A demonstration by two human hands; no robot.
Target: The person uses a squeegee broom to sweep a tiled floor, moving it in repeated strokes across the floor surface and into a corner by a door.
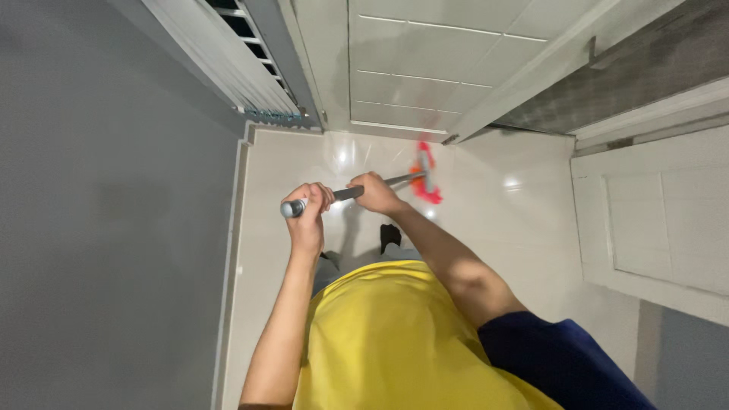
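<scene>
My left hand [307, 206] is wrapped tight near the capped top of the mop handle [345, 193] and my right hand [374, 193] is clenched just below it for leverage, steering the orange mop head [425, 176] over glossy floor tiles [516, 212] hemmed by the white door [425, 68] ahead and grey wall [114, 228] beside.

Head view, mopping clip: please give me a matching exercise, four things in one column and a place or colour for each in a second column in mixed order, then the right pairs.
Things:
1. left hand
2. right hand
3. mop head
4. shirt

Places or colours:
A. orange-red, on the glossy floor tiles near the white door
B. yellow
C. closed around the top end of the grey mop handle
D. gripping the handle farther down, nearer the mop head

Pairs: 1-C, 2-D, 3-A, 4-B
</scene>
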